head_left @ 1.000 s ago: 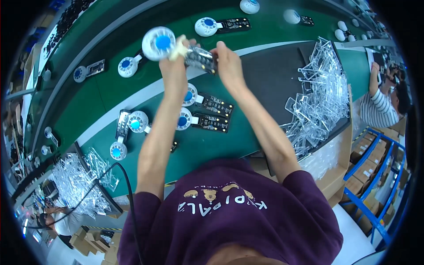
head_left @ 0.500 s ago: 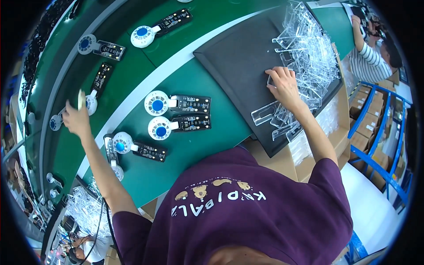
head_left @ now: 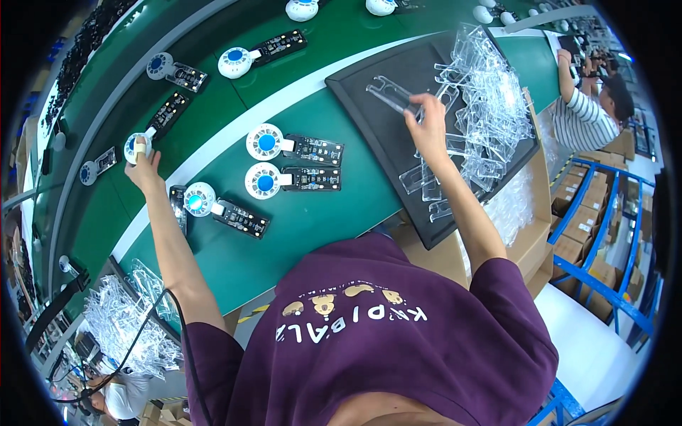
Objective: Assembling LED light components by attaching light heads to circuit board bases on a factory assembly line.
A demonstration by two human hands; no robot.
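Observation:
My left hand (head_left: 144,169) reaches out to the dark green belt and grips a white round fan unit with a blue centre (head_left: 133,146), which is joined to a black circuit board (head_left: 169,113). My right hand (head_left: 430,129) is over the black tray (head_left: 369,153) and pinches a clear plastic shell (head_left: 391,96), lifted just left of the pile of clear shells (head_left: 490,106). Three more fan units with boards lie between my arms on the green table: two side by side (head_left: 266,142) (head_left: 264,181) and one nearer my left arm (head_left: 200,199).
Further fan units with boards ride on the belt (head_left: 234,62) (head_left: 162,65). A co-worker in a striped shirt (head_left: 586,113) works at the far right. A bag of clear parts (head_left: 117,330) lies lower left, with cardboard boxes (head_left: 590,234) and a blue rack at the right.
A second ago both hands held one fan unit over the belt. They then parted; my left hand now holds a fan unit on the belt, and my right has picked a clear shell from the pile.

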